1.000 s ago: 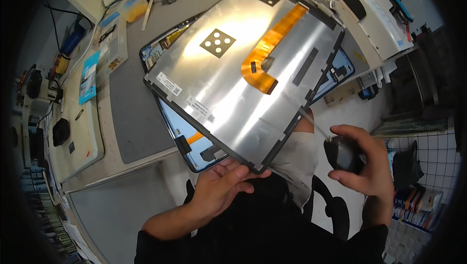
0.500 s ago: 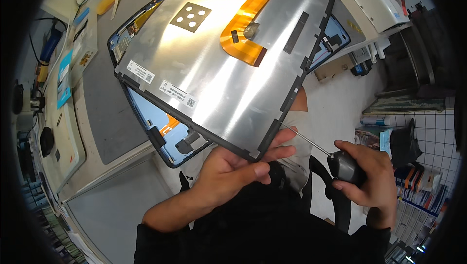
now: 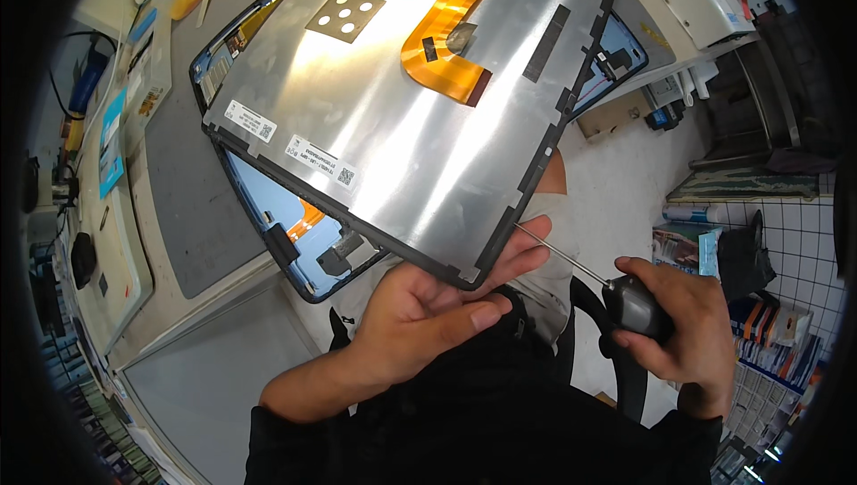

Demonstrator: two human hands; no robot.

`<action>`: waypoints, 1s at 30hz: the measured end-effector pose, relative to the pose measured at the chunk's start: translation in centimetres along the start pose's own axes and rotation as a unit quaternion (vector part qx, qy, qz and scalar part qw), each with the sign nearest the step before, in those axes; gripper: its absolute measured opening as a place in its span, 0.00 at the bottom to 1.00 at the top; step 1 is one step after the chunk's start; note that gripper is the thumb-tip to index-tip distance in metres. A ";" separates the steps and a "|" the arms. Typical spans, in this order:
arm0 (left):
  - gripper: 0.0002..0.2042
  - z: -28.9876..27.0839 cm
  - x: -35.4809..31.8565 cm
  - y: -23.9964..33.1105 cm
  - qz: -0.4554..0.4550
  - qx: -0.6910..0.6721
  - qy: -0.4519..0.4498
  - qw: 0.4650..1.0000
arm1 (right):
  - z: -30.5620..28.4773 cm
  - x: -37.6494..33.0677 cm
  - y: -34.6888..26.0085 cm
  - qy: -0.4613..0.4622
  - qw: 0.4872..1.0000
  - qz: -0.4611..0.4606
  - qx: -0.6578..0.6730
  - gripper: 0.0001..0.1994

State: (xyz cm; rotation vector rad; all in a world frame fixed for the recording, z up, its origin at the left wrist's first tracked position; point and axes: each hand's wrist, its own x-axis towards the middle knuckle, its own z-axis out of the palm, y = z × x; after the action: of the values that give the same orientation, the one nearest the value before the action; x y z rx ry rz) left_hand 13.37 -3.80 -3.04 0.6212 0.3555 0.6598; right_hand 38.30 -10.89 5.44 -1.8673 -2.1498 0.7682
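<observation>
A tablet-sized screen panel (image 3: 357,110) lies slantwise, its metal back up, with an orange ribbon cable (image 3: 437,43), white labels and black tape along the rim. Under its near corner is my left hand (image 3: 415,320), palm up, fingers stretched beneath the edge and thumb apart from the panel; it holds up that corner. My right hand (image 3: 687,324) grips the dark bulbous handle of a thin-shafted screwdriver (image 3: 638,306). The shaft's tip meets the panel's right edge near my left fingertips. Beneath the panel, a blue tablet housing (image 3: 308,244) shows, partly hidden.
A grey mat (image 3: 196,172) covers the bench. At the left stand a white tray (image 3: 116,297) and a blue-handled tool (image 3: 87,87). A white machine (image 3: 687,3) is at the far right. Booklets (image 3: 768,333) are stacked by a white wire grid (image 3: 799,244). A chair arm (image 3: 616,342) curves beside me.
The panel, housing and bench sit slightly higher and further left in view. My left thumb has shifted a little to the right. The screwdriver tip stays at the panel's edge.
</observation>
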 end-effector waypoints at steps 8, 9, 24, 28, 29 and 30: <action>0.32 -0.1 -0.1 0.1 0.002 0.011 -0.004 1.000 | 0.2 0.1 0.0 0.006 1.000 -0.009 0.007 0.25; 0.32 -0.1 0.0 0.1 0.002 0.012 -0.004 1.000 | 0.2 0.1 0.0 0.006 1.000 -0.010 0.006 0.25; 0.33 0.3 0.0 0.3 -0.008 0.003 0.018 1.000 | 0.2 0.1 0.1 -0.005 1.000 -0.007 0.010 0.25; 0.33 0.3 0.0 0.3 -0.011 0.016 0.019 1.000 | 0.2 0.1 0.2 -0.005 1.000 -0.007 0.005 0.25; 0.33 0.3 0.0 0.4 -0.011 0.017 0.018 1.000 | 0.3 0.1 0.2 -0.003 1.000 -0.012 0.006 0.25; 0.33 0.3 0.0 0.4 -0.012 0.017 0.019 1.000 | 0.4 0.1 0.2 0.000 1.000 -0.016 0.007 0.25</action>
State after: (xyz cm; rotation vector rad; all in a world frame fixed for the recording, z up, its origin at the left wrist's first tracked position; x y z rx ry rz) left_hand 13.33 -3.66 -2.54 0.6366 0.4096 0.6435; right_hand 38.31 -10.87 5.00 -1.8217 -2.1631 0.7748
